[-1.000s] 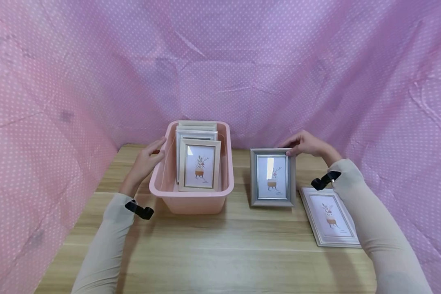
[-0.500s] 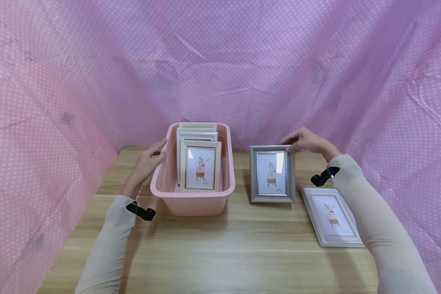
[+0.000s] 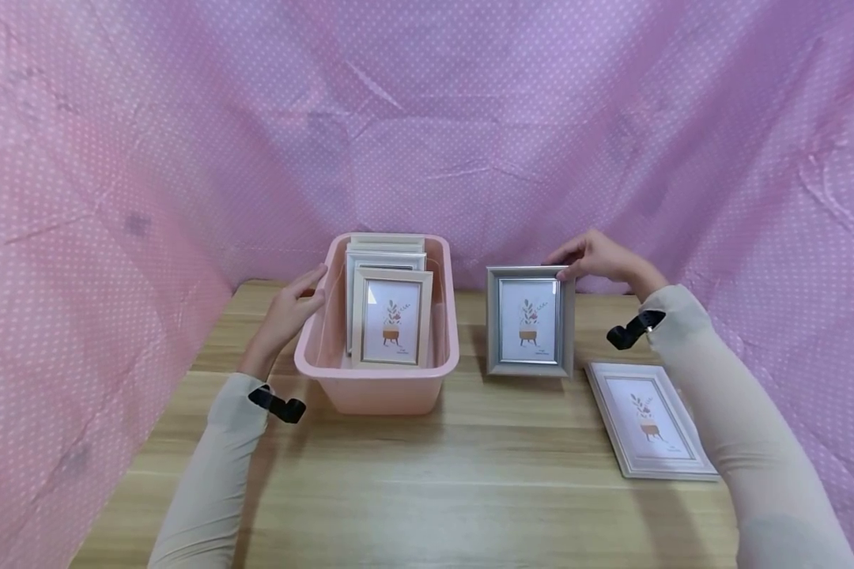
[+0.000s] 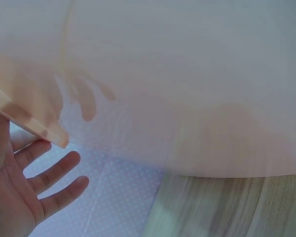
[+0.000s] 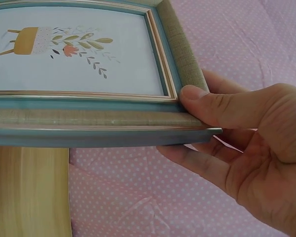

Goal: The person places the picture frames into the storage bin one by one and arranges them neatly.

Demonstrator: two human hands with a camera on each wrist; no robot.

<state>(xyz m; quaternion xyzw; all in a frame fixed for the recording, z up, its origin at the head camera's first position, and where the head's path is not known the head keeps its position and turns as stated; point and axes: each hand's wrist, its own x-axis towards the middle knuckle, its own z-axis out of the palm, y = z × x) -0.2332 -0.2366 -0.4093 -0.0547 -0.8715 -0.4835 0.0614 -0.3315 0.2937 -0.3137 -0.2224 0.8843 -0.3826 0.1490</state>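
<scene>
My right hand [image 3: 598, 257] pinches a grey-beige picture frame [image 3: 494, 332] by its top right corner, thumb on the front and fingers behind. In the right wrist view, a potted-plant print [image 5: 81, 47] shows inside the frame's blue inner border. My left hand [image 3: 285, 316] touches the left rim of a pink plastic basin [image 3: 377, 395], its fingers fairly straight. Spread fingers [image 4: 61, 173] appear beside the basin's lip in the left wrist view; the thumb is mostly hidden. Inside the basin stand several picture frames, a cream one [image 3: 357, 320] in front.
A white picture frame [image 3: 648, 419] lies face up on the wooden table [image 3: 427, 498], beside my right forearm. Pink dotted cloth [image 3: 427, 142] hangs around the table's back and sides.
The grey-beige frame and my right hand have moved up in the head view. My left hand stays at the basin's rim.
</scene>
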